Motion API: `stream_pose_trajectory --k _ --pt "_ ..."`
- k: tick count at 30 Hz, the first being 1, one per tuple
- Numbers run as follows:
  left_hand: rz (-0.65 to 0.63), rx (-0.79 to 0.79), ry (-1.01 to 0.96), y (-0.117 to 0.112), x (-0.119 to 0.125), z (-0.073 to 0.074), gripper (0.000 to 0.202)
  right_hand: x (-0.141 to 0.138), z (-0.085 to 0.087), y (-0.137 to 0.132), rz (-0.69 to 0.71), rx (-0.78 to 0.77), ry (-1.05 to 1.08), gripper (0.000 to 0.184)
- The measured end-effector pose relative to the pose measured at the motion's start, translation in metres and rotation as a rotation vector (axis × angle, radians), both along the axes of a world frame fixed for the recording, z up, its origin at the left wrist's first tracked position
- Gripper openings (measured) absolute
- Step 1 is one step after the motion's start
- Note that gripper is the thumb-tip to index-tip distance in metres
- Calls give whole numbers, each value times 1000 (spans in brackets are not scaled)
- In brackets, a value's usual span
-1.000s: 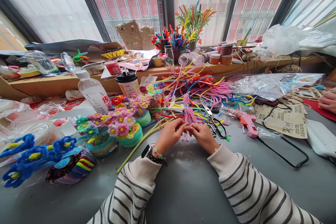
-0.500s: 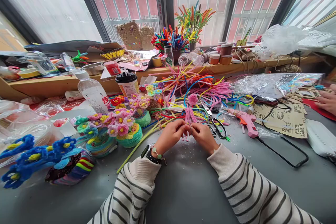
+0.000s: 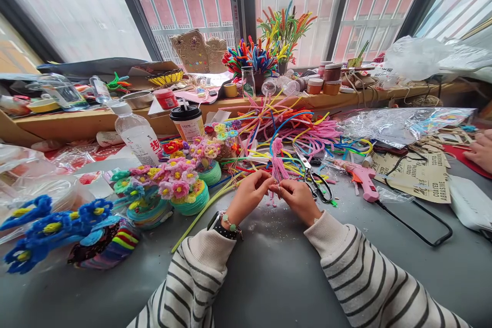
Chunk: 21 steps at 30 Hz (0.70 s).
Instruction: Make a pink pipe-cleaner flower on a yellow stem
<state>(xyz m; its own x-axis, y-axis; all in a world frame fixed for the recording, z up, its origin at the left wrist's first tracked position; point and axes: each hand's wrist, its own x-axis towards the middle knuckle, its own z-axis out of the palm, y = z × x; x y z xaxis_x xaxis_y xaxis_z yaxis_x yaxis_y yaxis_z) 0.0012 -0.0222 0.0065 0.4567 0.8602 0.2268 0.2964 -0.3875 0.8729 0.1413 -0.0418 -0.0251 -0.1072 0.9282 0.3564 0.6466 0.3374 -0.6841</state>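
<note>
Both your hands meet over the grey worktop [image 3: 261,277], and the thing you work on, a pink pipe-cleaner piece [image 3: 277,145], stands just beyond your fingertips, its fuzzy head uppermost. The grip of your left hand [image 3: 249,193] and that of your right hand [image 3: 300,201] are both pinched on its lower end; the exact contact is hidden behind your fingers. Behind it, its pink strands mix with the pile of pipe cleaners [image 3: 295,130], so I cannot tell where one finishes. The scissors [image 3: 306,163] lie just beside your right hand, their blade tips hard to separate from the pile. Farther right is the pink glue gun [image 3: 361,177]. At the right edge, another person's hand [image 3: 482,151] is cut off. Your striped sleeves [image 3: 188,279] leave the view at the bottom.
</note>
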Motion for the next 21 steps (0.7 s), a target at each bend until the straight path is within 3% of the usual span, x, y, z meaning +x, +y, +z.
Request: stream_pose_trajectory --k 16,21 --pt "41 14 -29 0 0 3 23 -3 3 -3 180 -122 82 55" --pt "34 20 -16 0 -1 2 23 -3 3 -2 178 -110 82 54"
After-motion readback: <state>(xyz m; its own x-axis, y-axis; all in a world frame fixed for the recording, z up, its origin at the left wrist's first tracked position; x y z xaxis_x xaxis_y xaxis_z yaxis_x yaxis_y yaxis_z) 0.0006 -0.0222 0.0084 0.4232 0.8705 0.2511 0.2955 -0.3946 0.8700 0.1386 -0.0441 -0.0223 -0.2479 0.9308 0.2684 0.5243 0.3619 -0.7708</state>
